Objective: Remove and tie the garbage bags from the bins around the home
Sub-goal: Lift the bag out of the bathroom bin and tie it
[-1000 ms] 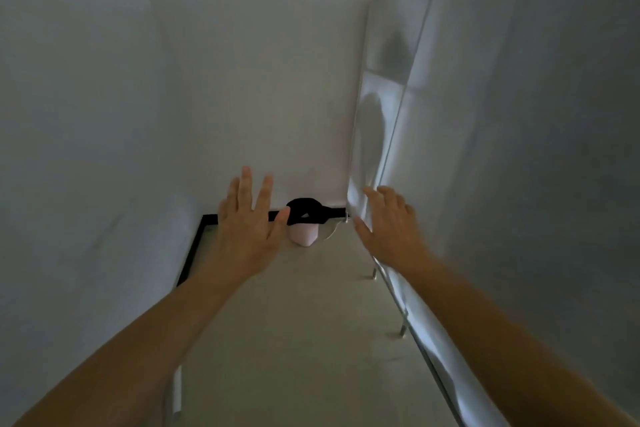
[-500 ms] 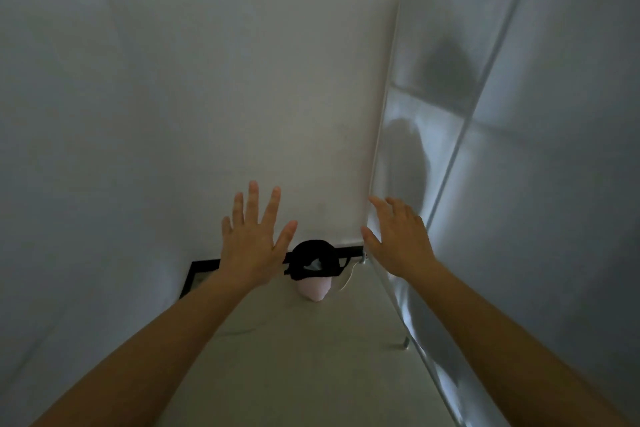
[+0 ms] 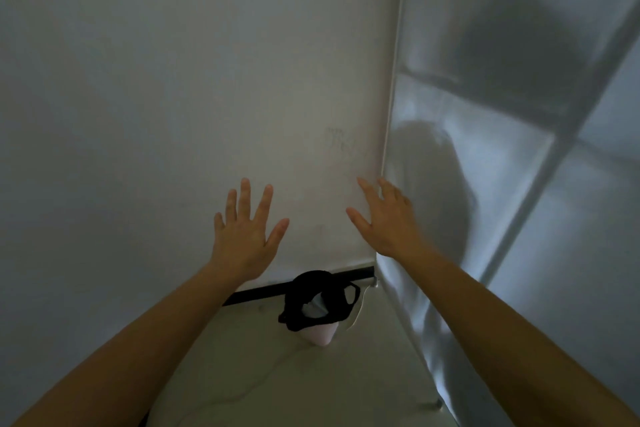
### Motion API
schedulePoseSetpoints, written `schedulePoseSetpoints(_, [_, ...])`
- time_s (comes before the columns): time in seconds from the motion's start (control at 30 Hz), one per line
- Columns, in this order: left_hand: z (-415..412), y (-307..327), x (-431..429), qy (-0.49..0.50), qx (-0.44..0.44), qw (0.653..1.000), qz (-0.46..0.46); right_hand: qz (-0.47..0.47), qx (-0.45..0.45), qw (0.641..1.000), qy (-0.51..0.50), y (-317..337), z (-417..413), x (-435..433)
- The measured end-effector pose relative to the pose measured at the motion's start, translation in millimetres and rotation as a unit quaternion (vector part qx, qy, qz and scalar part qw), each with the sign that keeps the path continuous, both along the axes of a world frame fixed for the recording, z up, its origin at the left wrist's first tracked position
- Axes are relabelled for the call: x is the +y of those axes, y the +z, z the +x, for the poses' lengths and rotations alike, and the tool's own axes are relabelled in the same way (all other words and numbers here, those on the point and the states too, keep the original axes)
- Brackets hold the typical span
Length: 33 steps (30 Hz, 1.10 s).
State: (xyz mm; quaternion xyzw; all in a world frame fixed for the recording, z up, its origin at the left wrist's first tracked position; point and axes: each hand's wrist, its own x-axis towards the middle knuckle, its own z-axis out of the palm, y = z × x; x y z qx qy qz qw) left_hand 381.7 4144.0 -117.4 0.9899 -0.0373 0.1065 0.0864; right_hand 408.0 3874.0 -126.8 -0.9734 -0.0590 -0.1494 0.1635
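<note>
A small pink bin stands on the pale floor at the end of a narrow passage, against the far wall. A black garbage bag lines it, with its rim folded over the top and something pale inside. My left hand is held out above and left of the bin, fingers spread, holding nothing. My right hand is held out above and right of the bin, fingers straight, also holding nothing. Both hands are well apart from the bag.
A white wall runs along the left and another closes the far end. A fabric-covered wardrobe on thin metal legs lines the right side. A black skirting strip runs behind the bin. A thin white cord hangs by the bin.
I have come closer to the bin, which now looks larger and lower in view. Both hands stay spread in front of me and have risen relative to the bin.
</note>
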Motion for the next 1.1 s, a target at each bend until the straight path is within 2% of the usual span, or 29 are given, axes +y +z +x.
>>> schedulePoseSetpoints(0.33, [170, -53, 62, 0.022, 0.049, 0.998, -0.033, -0.038, 0.090, 0.995, 0.027, -50, 184, 63])
schedulePoseSetpoints(0.53, [283, -113, 106, -0.016, 0.098, 0.993, -0.062, -0.019, 0.136, 0.990, -0.039, -115, 267, 95])
schedulePoseSetpoints(0.73, [365, -230, 118, -0.038, 0.182, 0.978, -0.096, 0.006, 0.216, 0.972, -0.097, -230, 311, 104])
schedulePoseSetpoints(0.83, [379, -296, 107, -0.016, 0.218, 0.966, -0.135, 0.000, 0.263, 0.960, -0.099, -298, 322, 98])
schedulePoseSetpoints(0.97, [387, -397, 96, 0.022, 0.247, 0.951, -0.183, 0.013, 0.274, 0.957, -0.094, -395, 338, 86])
schedulePoseSetpoints(1.1, [382, -520, 90, 0.098, 0.284, 0.925, -0.232, 0.080, 0.296, 0.944, -0.122, -511, 343, 71])
